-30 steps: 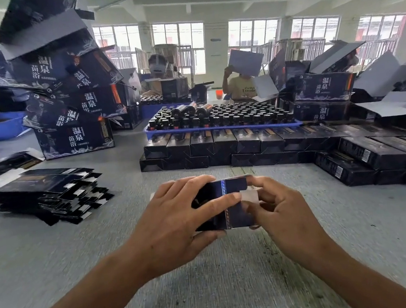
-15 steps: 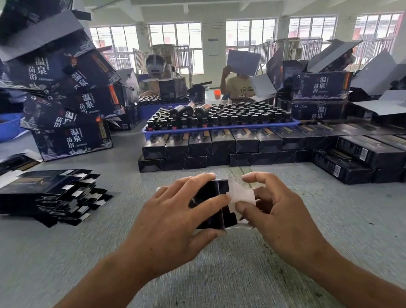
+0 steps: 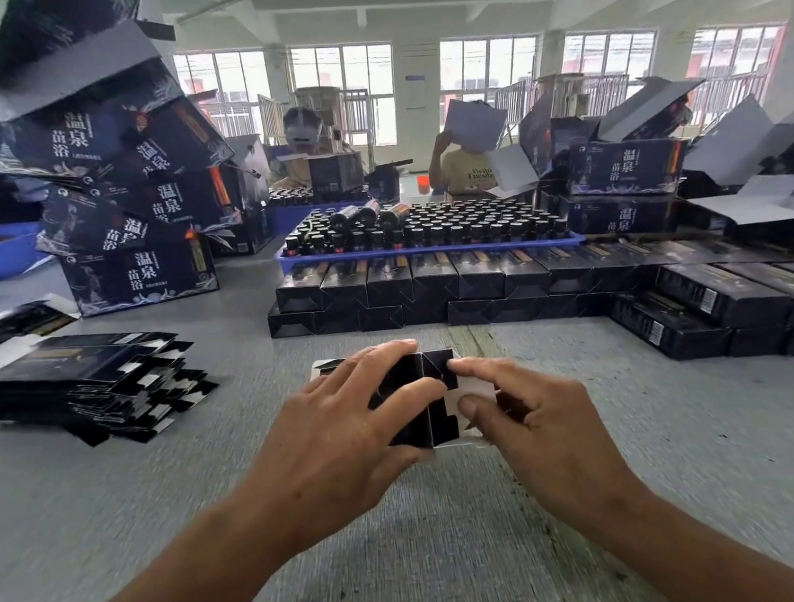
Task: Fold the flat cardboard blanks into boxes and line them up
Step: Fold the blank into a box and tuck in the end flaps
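Black carton (image 3: 427, 399), half-folded, sits centre near on the grey table (image 3: 111, 506), held between both my hands. Left hand (image 3: 346, 435) wraps over its left side, fingers curled across the top and front face, thumb underneath near the lower edge; firm hold. Right hand (image 3: 526, 414) pinches at the right end, index fingertip on the top corner, thumb against a white flap (image 3: 474, 391) that stands out at that end; other fingers curled in behind, can't tell what they touch. A second white tab shows at the far left corner, behind my left fingers. Left of me, mid-distance: a loose stack of flat blanks (image 3: 83, 386), black with white cut-outs, fanned out unevenly. Far centre: finished small boxes (image 3: 413, 289) lined up in two tiers, ends facing me; the row carries on to the right, where more boxes (image 3: 732, 307) lie angled toward me. Behind them a blue tray (image 3: 429, 250) full of dark bottles. Far left, big printed cartons (image 3: 126, 198) piled crookedly. A person in a yellow shirt (image 3: 467, 171) sits across the table, holding a white sheet up.
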The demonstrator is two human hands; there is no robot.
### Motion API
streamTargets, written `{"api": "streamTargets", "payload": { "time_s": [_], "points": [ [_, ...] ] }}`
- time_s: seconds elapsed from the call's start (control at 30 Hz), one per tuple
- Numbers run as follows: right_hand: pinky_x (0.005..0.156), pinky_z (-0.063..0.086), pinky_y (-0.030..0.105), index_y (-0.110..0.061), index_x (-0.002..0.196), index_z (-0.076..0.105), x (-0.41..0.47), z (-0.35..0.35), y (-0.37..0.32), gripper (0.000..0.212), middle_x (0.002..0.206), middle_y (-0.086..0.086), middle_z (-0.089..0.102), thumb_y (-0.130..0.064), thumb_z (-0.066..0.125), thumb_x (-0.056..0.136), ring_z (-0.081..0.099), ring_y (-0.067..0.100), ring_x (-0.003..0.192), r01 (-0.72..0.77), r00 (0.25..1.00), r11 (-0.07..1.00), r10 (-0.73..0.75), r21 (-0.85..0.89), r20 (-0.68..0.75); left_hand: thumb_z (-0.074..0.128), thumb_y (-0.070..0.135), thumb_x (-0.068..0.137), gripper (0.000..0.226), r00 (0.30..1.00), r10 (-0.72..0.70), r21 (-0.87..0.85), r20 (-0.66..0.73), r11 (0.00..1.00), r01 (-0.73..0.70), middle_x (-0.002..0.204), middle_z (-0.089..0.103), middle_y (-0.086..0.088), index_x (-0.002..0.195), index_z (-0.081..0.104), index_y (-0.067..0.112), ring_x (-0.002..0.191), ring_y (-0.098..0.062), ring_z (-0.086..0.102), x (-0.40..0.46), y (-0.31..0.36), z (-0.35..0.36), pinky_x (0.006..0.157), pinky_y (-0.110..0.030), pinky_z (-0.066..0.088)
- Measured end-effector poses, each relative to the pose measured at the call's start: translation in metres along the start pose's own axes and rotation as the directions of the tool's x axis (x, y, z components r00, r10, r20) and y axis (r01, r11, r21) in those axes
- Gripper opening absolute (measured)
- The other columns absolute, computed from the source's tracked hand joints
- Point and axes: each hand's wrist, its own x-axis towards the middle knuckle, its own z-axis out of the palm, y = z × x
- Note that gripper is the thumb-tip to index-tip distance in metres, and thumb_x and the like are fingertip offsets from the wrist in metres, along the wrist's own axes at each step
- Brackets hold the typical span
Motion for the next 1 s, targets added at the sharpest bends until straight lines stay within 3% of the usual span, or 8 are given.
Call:
{"api": "streamTargets", "payload": {
  "time_s": [0.13,0.2,0.3,0.37,0.47,0.53,0.73,1.0],
  "points": [
    [0.082,0.054,0.015,-0.039,0.130,0.062,0.0004,-0.0014,-0.0004,0.038,0.112,-0.023,0.068,-0.022,0.067,0.095,0.066,-0.005,0.096,0.004,0.999,0.998,-0.002,-0.057,0.033,0.063,0.049,0.082,0.061,1.000,0.002,0.024,0.010,1.000,-0.002,0.140,0.054,-0.013,0.138,0.050,0.027,0.115,-0.031,0.063,-0.0008,-0.0009,0.0009,0.071,-0.043,0.063],
    [0.080,0.052,0.012,-0.043,0.133,0.057,-0.0002,-0.0029,-0.0013,0.042,0.115,-0.020,0.068,-0.037,0.067,0.093,0.064,-0.007,0.097,-0.009,0.996,0.998,0.015,-0.064,0.086,0.062,0.048,0.083,0.060,1.000,-0.007,0.034,0.014,0.999,0.006,0.140,0.054,-0.014,0.138,0.056,0.025,0.116,-0.032,0.063,-0.0010,-0.0024,0.0002,0.067,-0.043,0.063],
    [0.094,0.049,0.017,-0.045,0.145,0.045,-0.0006,-0.0060,-0.0017,0.075,0.129,-0.021,0.060,-0.062,0.073,0.077,0.059,-0.007,0.111,-0.054,0.973,0.996,0.067,-0.068,0.219,0.062,0.045,0.083,0.057,1.000,-0.019,0.034,0.017,0.999,0.018,0.139,0.055,-0.016,0.136,0.060,0.022,0.116,-0.035,0.063,-0.0022,-0.0055,-0.0018,0.063,-0.043,0.063],
    [0.099,0.047,0.019,-0.044,0.150,0.038,-0.0007,-0.0062,-0.0024,0.087,0.131,-0.025,0.055,-0.054,0.081,0.075,0.055,-0.009,0.115,-0.039,0.959,0.994,0.067,-0.106,0.276,0.060,0.043,0.083,0.056,1.000,-0.015,0.030,0.024,0.999,0.015,0.140,0.054,-0.016,0.136,0.060,0.023,0.117,-0.036,0.062,-0.0026,-0.0067,-0.0027,0.061,-0.044,0.063],
    [0.090,0.044,0.005,-0.041,0.146,0.045,-0.0005,-0.0045,-0.0027,0.072,0.116,-0.028,0.059,-0.034,0.080,0.083,0.056,-0.013,0.106,-0.004,0.977,0.991,0.033,-0.137,0.211,0.061,0.043,0.083,0.053,1.000,-0.001,0.032,0.029,0.999,0.000,0.140,0.054,-0.016,0.133,0.060,0.024,0.117,-0.035,0.062,-0.0025,-0.0059,-0.0032,0.061,-0.045,0.063],
    [0.085,0.043,0.001,-0.040,0.140,0.052,-0.0007,-0.0042,-0.0022,0.062,0.110,-0.027,0.063,-0.032,0.078,0.084,0.059,-0.011,0.102,-0.016,0.988,0.994,0.032,-0.108,0.153,0.061,0.044,0.084,0.051,1.000,0.009,0.017,0.019,1.000,-0.010,0.139,0.055,-0.015,0.131,0.062,0.025,0.117,-0.034,0.062,-0.0022,-0.0051,-0.0039,0.061,-0.044,0.063],
    [0.082,0.052,0.012,-0.033,0.126,0.065,-0.0024,-0.0014,-0.0010,0.046,0.105,-0.020,0.069,-0.026,0.081,0.083,0.066,-0.004,0.093,-0.026,0.998,0.998,0.030,-0.064,0.062,0.059,0.045,0.087,0.051,0.999,0.050,-0.012,-0.005,0.999,-0.050,0.141,0.053,-0.013,0.135,0.047,0.032,0.122,-0.031,0.059,-0.0019,-0.0030,-0.0029,0.064,-0.045,0.063],
    [0.082,0.053,0.014,-0.034,0.123,0.065,-0.0038,0.0003,-0.0012,0.042,0.102,-0.029,0.064,-0.024,0.079,0.085,0.063,-0.006,0.095,0.019,0.999,0.994,-0.015,-0.112,0.034,0.061,0.043,0.085,0.047,0.997,0.074,0.039,0.000,0.996,-0.074,0.137,0.057,-0.016,0.128,0.065,0.026,0.117,-0.033,0.063,-0.0012,-0.0017,-0.0028,0.061,-0.044,0.063]
  ]
}}
